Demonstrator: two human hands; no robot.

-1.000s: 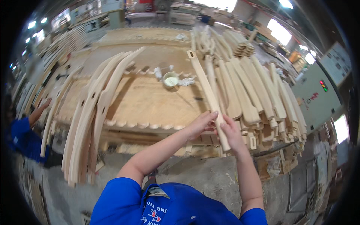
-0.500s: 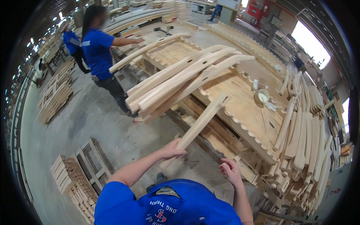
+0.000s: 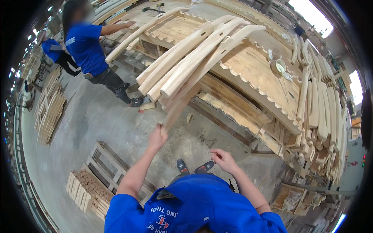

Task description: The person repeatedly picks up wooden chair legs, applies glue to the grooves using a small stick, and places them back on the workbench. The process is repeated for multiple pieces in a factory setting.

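The left hand (image 3: 157, 139) grips a wooden bar (image 3: 179, 108) slanting forward-right; the right hand (image 3: 225, 160) hangs loosely open, floor (image 3: 186, 144) spreading between.

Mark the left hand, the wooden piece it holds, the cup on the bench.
Left hand (image 3: 157, 137), head view: middle of hand.
Wooden piece (image 3: 179, 107), head view: middle of visible length.
Cup (image 3: 277, 63), head view: inner wall.

Your left hand (image 3: 157, 138) grips a slat (image 3: 178, 108) by the curved legs (image 3: 194, 64); your right hand (image 3: 224, 161) hovers above the floor (image 3: 130, 128).
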